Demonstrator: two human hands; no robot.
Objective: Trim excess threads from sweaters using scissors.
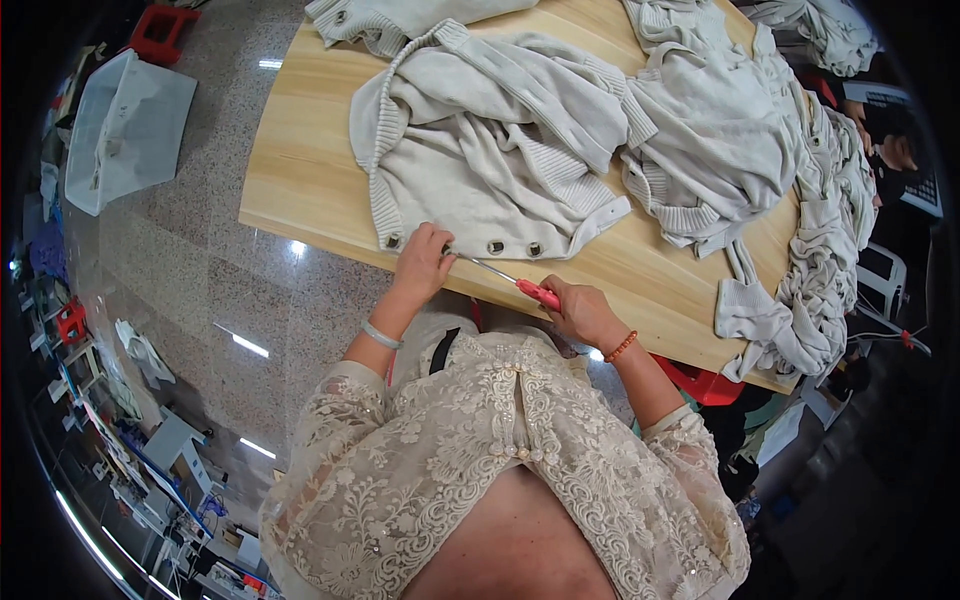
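Observation:
A cream knit cardigan (450, 190) lies spread on the wooden table, its buttoned edge toward me. Along that edge sit several dark square-looking buttons (495, 247). My left hand (424, 265) is closed in a pinch on the cardigan's edge, at one of the buttons. In my right hand (585, 315) is a red-handled tool (538, 293) with a thin metal shaft. The shaft points left, and its tip reaches the button beside my left fingertips. Whether the tip touches the button I cannot tell.
More cream knitwear (705, 140) is heaped to the right on the wooden table (290, 170), some hanging over its edge. At the far left a clear plastic bin (130, 130) stands on the speckled floor, near a red stool (162, 33). Another red stool (700, 380) is under the table's right side.

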